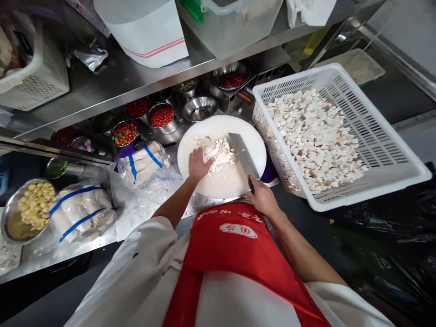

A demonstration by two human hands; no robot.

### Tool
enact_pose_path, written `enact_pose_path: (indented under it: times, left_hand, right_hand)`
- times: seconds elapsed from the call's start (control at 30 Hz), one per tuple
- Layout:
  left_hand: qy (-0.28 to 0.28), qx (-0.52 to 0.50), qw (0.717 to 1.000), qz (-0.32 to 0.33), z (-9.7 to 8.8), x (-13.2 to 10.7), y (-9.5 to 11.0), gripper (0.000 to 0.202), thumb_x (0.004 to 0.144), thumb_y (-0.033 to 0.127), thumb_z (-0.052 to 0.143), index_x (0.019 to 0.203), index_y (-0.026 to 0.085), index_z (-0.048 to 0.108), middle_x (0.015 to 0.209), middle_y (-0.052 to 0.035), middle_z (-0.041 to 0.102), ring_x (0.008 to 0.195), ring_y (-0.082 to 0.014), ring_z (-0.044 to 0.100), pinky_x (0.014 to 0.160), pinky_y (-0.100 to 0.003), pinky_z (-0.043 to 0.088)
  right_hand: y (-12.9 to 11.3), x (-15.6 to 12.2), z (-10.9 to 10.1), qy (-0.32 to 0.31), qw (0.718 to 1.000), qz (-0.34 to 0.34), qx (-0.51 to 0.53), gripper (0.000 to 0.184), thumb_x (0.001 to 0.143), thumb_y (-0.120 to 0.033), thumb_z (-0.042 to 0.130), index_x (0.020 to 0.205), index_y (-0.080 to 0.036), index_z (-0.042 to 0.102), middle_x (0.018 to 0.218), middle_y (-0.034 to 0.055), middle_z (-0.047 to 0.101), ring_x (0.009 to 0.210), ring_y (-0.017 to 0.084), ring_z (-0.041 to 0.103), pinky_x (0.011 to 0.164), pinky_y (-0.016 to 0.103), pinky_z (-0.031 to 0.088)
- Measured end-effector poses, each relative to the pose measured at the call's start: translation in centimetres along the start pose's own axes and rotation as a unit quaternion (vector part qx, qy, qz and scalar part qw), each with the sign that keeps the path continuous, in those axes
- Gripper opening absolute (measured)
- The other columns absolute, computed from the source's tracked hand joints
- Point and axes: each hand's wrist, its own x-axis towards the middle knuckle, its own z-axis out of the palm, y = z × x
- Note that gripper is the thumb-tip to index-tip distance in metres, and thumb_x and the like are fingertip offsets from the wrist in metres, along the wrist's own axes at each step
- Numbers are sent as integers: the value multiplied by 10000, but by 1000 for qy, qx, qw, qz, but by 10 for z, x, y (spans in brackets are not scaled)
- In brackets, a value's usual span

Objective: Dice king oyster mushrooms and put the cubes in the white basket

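Note:
A round white cutting board (221,184) lies in front of me, with a heap of diced pale mushrooms (220,152) in its middle. My left hand (198,164) rests at the near left side of the heap, its fingers stretched out and thumb apart, touching the pieces. With my right hand (264,196) I grip the dark handle of a cleaver (242,152). The broad blade lies along the right side of the heap, slanting away from me. To the right stands a white slotted plastic basket (384,136), holding a large pile of diced mushrooms (316,136).
Two bags of whole pale mushrooms (145,163) (83,211) lie left of the board. A bowl of yellow pieces (36,204) stands farther left. Behind are bowls of chopped red peppers (161,116) and an empty-looking metal bowl (200,109). A steel shelf (143,88) overhangs the back.

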Motion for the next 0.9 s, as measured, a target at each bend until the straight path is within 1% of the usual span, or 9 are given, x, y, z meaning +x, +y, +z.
enact_pose_path:
  times: [0.1, 0.17, 0.3, 0.4, 0.47, 0.57, 0.7, 0.8, 0.9]
  left_hand:
    - [26, -18, 999, 2, 14, -10, 17, 542, 897, 520, 567, 1323, 185, 557, 1488, -128, 464, 1432, -313, 361, 1211, -513, 253]
    - [36, -52, 998, -7, 12, -12, 17, 487, 906, 510, 558, 1270, 190, 594, 1479, -127, 471, 1415, -284, 389, 1198, -480, 303]
    - [35, -88, 995, -10, -4, -19, -3, 502, 902, 510, 567, 1285, 185, 586, 1498, -120, 436, 1412, -247, 391, 1171, -408, 366]
    - [8, -36, 999, 24, -9, -30, -9, 593, 842, 544, 642, 1316, 195, 566, 1517, -121, 419, 1428, -277, 370, 1197, -445, 317]
    - [-16, 10, 998, 54, -7, -38, -3, 681, 788, 579, 691, 1342, 210, 548, 1531, -119, 405, 1450, -303, 333, 1216, -475, 263]
    - [-29, 53, 996, 67, 2, -45, 18, 786, 760, 636, 693, 1398, 220, 501, 1556, -120, 368, 1468, -317, 295, 1224, -497, 217]
    - [-23, 71, 995, 60, 12, -46, 46, 815, 736, 693, 683, 1398, 249, 511, 1545, -111, 391, 1461, -344, 301, 1208, -526, 215]
    - [-9, 64, 996, 67, 15, -44, 55, 811, 704, 702, 708, 1374, 277, 539, 1532, -107, 411, 1443, -363, 327, 1197, -552, 219]
    - [13, 45, 997, 59, 16, -41, 56, 715, 754, 675, 681, 1337, 275, 573, 1492, -110, 459, 1413, -339, 379, 1182, -518, 278]
  right_hand:
    - [-16, -10, 7, 7, 993, -19, 118, 607, 787, -231, 515, 1384, -119, 522, 1186, 165, 680, 1043, 305, 641, 921, 410, 494]
    - [-15, -19, 0, 2, 970, 12, 244, 548, 758, -234, 541, 1301, -173, 575, 1052, 99, 720, 877, 258, 670, 809, 375, 532]
    - [19, -36, -20, -53, 854, 115, 505, 324, 724, -237, 588, 1046, -203, 595, 755, -9, 665, 494, 141, 560, 496, 282, 472]
    - [45, -42, -17, -42, 777, 160, 608, 298, 693, -255, 622, 977, -226, 532, 776, -20, 651, 501, 135, 554, 426, 261, 436]
    - [51, -42, -5, -44, 751, 193, 630, 314, 704, -295, 657, 956, -250, 475, 745, -44, 634, 480, 127, 529, 396, 252, 421]
    - [42, -39, 17, -63, 743, 207, 633, 374, 752, -403, 702, 941, -271, 408, 633, -95, 561, 428, 105, 464, 386, 235, 405]
    - [12, -34, 43, -97, 742, 193, 635, 436, 757, -489, 714, 982, -269, 412, 583, -116, 519, 401, 97, 433, 377, 227, 386]
    - [-12, -29, 60, -132, 735, 181, 640, 405, 761, -466, 715, 962, -258, 432, 574, -111, 519, 392, 97, 431, 370, 227, 371]
    - [-29, -25, 72, -156, 726, 166, 649, 363, 761, -429, 704, 936, -257, 436, 572, -110, 509, 395, 96, 425, 373, 230, 367]
